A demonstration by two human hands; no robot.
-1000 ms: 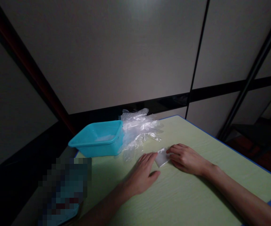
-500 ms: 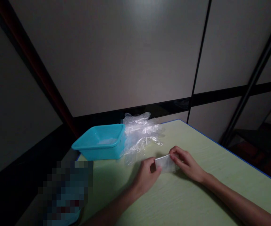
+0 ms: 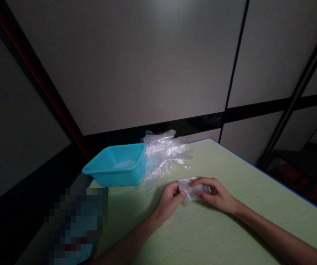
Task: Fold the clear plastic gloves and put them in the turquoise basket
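Plastic sheet (image 3: 186,186) | our left hand (image 3: 167,203) pinches one end | right hand (image 3: 221,197) half-curled on it, grip unclear | markings unreadable on blurred item (image 3: 78,228)

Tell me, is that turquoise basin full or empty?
Neither: the turquoise basin holds something pale that lies low inside, not filling it.

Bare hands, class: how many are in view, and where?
2: the bare left hand holds a flat, translucent plastic piece by its left end; the bare right hand touches its right part.
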